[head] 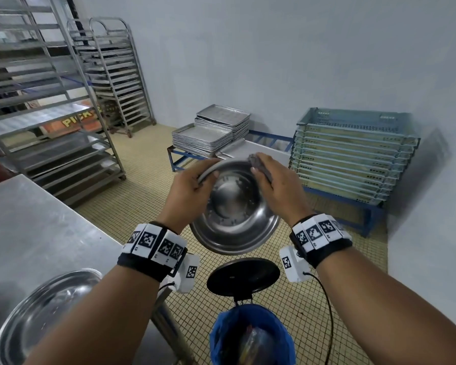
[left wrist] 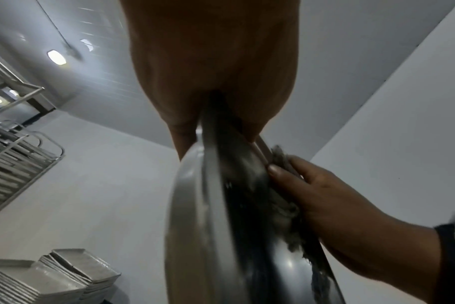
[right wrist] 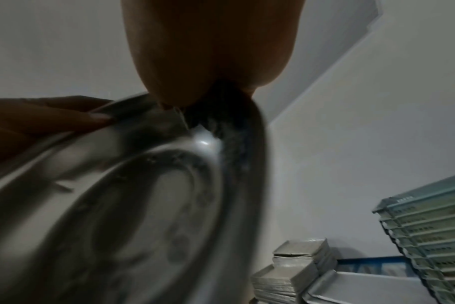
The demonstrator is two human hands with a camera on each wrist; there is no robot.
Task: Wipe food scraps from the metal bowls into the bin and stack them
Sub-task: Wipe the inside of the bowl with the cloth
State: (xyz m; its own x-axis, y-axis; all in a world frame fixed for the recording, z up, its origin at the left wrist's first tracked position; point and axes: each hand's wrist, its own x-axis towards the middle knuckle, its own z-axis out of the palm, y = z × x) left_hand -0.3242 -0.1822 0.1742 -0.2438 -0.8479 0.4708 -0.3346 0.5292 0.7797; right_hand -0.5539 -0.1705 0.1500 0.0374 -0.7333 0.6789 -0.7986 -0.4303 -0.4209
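Metal bowl (head: 234, 206) tilted above the blue-lined bin (head: 250, 335), your left hand (head: 192, 185) grip clamped on its rim, your right hand (head: 277, 180) pressing a grey cloth (head: 258, 164) inside, second bowl (head: 42, 314) on the bench (head: 32, 219).

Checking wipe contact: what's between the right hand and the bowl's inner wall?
A grey cloth sits between the right hand and the bowl, pressed against the inner wall near the rim. The left wrist view shows it best; the head view confirms it.
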